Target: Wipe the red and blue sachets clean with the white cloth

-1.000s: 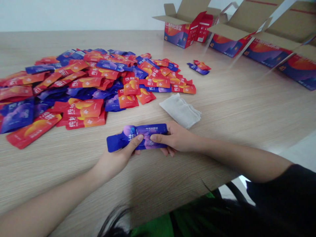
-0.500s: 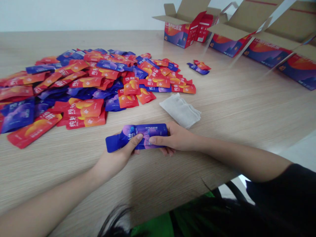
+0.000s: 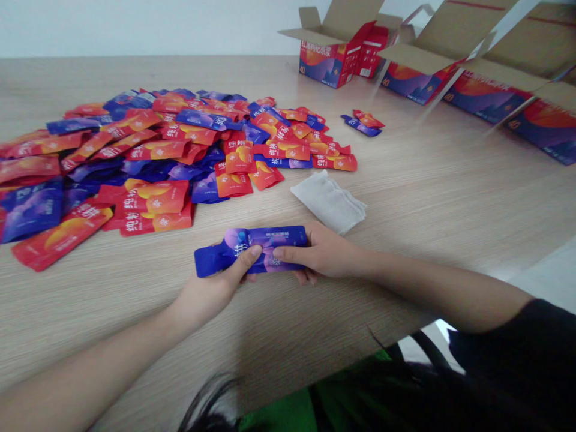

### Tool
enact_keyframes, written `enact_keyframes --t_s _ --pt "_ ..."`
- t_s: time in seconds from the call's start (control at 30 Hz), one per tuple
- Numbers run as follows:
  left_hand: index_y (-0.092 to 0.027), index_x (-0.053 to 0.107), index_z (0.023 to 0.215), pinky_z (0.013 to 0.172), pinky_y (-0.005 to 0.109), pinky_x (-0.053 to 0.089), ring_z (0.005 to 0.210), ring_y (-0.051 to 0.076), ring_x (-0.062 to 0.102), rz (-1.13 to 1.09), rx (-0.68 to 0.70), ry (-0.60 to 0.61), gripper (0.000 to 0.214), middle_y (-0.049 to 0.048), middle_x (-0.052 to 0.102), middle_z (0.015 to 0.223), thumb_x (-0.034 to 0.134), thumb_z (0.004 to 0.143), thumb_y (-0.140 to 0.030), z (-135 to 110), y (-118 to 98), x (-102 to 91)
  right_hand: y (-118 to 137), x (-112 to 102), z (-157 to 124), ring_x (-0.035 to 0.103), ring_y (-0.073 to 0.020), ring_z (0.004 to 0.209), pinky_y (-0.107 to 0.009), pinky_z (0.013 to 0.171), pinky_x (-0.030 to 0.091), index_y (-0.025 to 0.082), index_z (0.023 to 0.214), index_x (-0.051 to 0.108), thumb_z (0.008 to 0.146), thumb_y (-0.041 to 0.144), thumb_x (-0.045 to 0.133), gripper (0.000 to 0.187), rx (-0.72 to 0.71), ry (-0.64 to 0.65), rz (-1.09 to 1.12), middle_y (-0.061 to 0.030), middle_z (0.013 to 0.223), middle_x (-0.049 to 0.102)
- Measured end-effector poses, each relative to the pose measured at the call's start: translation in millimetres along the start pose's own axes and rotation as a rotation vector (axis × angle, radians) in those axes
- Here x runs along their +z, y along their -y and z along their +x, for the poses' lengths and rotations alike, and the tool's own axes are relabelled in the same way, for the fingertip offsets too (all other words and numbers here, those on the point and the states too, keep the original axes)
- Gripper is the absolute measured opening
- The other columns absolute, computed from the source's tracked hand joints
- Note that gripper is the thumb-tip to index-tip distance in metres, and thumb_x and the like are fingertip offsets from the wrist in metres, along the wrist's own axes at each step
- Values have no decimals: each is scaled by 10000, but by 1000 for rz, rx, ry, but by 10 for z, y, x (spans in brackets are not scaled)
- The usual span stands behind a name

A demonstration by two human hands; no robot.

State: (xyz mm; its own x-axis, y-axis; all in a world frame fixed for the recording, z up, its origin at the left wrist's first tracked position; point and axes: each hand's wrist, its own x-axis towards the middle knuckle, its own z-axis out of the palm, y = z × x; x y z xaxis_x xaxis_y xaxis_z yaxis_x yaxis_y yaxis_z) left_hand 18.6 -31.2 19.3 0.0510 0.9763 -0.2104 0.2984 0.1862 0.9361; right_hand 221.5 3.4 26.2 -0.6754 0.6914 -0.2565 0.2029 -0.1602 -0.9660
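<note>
Both of my hands grip one blue and purple sachet (image 3: 252, 246) just above the wooden table (image 3: 427, 198). My left hand (image 3: 216, 287) pinches its left half, thumb pressed on top. My right hand (image 3: 321, 252) pinches the right half, thumb on top and fingers curled beneath. The sachet lies lengthwise between them. A big heap of red-orange and blue sachets (image 3: 148, 150) spreads across the table to the far left of my hands.
A folded white cloth (image 3: 329, 201) lies just beyond my right hand. Two loose sachets (image 3: 363, 122) sit apart further back. Open red and blue cartons (image 3: 342, 48) with raised flaps line the far right. The table's near edge runs diagonally at lower right.
The sachet has shifted only slightly between my hands; both hands stay in the same place with the same grip.
</note>
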Motion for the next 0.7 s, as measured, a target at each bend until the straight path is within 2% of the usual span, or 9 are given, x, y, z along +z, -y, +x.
enact_keyframes --t_s 0.17,0.33,0.6,0.7 --pt "-203 554 565 431 187 424 456 83 453 9 25 36 402 -36 527 515 663 752 -542 -14 -24 -16 -14 2 5 481 -65 335 -164 332 366 161 612 567 870 481 639 417 4 -1 23 41 439 571" --pt "-219 628 645 438 191 434 504 105 493 -17 89 120 308 -24 563 561 653 774 -497 -23 -83 -20 -36 -10 15 463 -63 313 -163 312 342 169 616 562 856 467 659 395 -11 -12 52 52 428 569" --pt "-220 601 597 450 196 446 486 101 475 -3 75 122 333 -31 543 542 643 785 -492 -16 -91 -12 -55 -15 25 471 -63 313 -160 314 349 166 598 560 848 522 651 445 -19 -28 25 51 419 561" --pt "-218 589 585 461 200 450 486 100 478 -19 84 124 343 -34 545 541 646 791 -486 -12 -91 -12 -70 -67 39 477 -55 333 -154 339 370 157 597 566 889 519 601 467 -24 33 12 41 443 572"
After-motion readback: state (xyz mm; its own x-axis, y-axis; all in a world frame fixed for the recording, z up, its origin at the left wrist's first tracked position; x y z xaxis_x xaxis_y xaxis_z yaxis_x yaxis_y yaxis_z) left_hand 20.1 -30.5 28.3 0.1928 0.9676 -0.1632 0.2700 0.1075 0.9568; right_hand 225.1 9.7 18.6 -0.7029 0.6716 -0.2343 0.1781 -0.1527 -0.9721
